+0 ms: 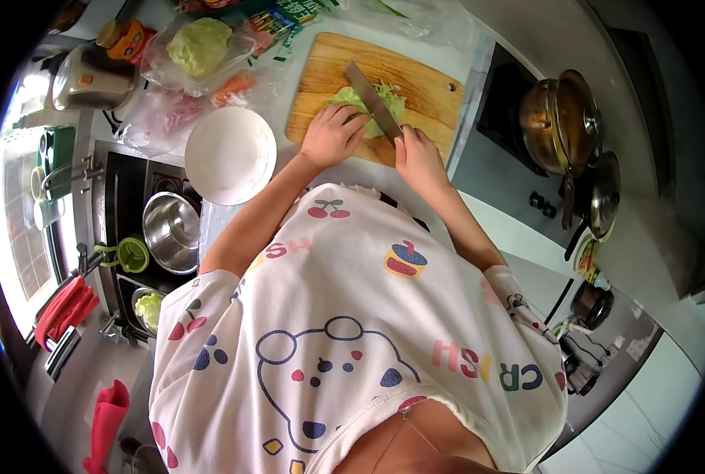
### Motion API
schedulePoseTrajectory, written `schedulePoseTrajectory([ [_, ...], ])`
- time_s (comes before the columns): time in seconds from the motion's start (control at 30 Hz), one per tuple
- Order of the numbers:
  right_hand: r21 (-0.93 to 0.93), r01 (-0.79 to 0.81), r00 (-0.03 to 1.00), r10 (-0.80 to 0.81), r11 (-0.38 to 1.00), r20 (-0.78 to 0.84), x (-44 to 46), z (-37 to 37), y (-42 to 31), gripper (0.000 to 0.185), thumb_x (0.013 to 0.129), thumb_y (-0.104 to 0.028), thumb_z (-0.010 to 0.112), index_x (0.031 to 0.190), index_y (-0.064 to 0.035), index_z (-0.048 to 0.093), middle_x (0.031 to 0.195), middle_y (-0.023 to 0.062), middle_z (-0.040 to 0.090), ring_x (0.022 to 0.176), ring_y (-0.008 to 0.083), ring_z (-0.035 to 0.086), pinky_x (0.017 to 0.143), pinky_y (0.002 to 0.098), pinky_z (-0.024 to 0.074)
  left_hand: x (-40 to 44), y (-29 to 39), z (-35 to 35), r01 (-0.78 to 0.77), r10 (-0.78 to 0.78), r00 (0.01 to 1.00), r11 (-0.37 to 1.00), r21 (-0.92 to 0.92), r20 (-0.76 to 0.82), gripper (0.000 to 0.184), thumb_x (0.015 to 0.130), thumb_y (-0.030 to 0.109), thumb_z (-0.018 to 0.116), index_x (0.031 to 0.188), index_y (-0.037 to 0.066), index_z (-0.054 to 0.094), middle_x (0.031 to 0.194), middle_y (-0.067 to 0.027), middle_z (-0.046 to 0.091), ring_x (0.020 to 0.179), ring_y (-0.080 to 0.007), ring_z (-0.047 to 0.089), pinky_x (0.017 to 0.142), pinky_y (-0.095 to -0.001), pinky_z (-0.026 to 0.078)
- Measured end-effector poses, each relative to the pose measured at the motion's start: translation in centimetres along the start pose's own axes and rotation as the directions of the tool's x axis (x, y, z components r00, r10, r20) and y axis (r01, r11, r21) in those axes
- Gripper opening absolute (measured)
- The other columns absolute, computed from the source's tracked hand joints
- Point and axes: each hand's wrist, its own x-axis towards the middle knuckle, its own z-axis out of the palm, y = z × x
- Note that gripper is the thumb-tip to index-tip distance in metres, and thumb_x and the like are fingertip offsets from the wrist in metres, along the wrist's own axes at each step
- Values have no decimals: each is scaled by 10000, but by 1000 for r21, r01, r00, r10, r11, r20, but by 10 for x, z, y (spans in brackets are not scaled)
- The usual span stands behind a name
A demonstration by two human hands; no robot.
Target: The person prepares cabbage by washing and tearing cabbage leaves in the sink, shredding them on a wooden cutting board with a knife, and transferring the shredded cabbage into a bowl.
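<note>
A wooden cutting board (321, 67) lies on the counter with green leafy vegetable (351, 98) on it, partly cut into shreds (392, 99). My right hand (419, 158) is wrapped round the handle of a knife (372, 99), whose broad blade points up and to the left across the board. The blade lies between the larger leaf piece and the shreds. My left hand (334, 136) presses on the leaf piece, its fingers bent and close to the blade.
Left of the board is a white bowl (231, 156), with bagged lettuce (200, 47) behind. Further left, the sink holds a metal bowl (171, 233) and green strainer (133, 254). Right of the board, a lidded pot (546, 126) stands on the stove (490, 162).
</note>
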Motion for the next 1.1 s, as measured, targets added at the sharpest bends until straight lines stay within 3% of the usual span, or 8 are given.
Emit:
schedulePoseTrajectory([
  [0.43, -65, -83, 984, 92, 994, 150, 12, -5, -12, 224, 967, -109, 521, 1080, 84, 515, 947, 310, 614, 815, 480, 653, 712, 534, 546, 3, 2, 1, 55, -54, 998, 998, -40, 22, 218, 816, 171, 722, 1030, 133, 703, 1097, -31, 660, 1002, -257, 618, 853, -394, 502],
  [0.63, -23, -100, 993, 101, 995, 67, 14, 15, -5, 230, 969, -116, 526, 1085, 82, 519, 949, 304, 623, 845, 491, 644, 735, 540, 542, 4, 2, 2, 56, -55, 998, 997, -46, 25, 214, 819, 174, 718, 1029, 134, 701, 1098, -39, 659, 1008, -264, 616, 869, -403, 494],
  [0.83, 137, -47, 999, 47, 989, 1, 15, 12, 17, 210, 968, -133, 544, 1042, 64, 540, 940, 282, 630, 862, 483, 623, 757, 525, 519, 3, 0, 3, 68, -67, 997, 997, -23, 29, 272, 830, 198, 721, 1069, 82, 661, 1107, -80, 651, 1036, -296, 607, 887, -417, 493],
  [1.1, 60, -62, 998, 63, 996, -14, -1, -12, -7, 214, 970, -135, 543, 1043, 67, 546, 953, 281, 632, 877, 479, 622, 766, 526, 511, 0, 1, 4, 80, -80, 996, 996, -29, -26, 270, 820, 190, 741, 1037, 60, 647, 1161, -128, 615, 1092, -336, 590, 943, -420, 495],
])
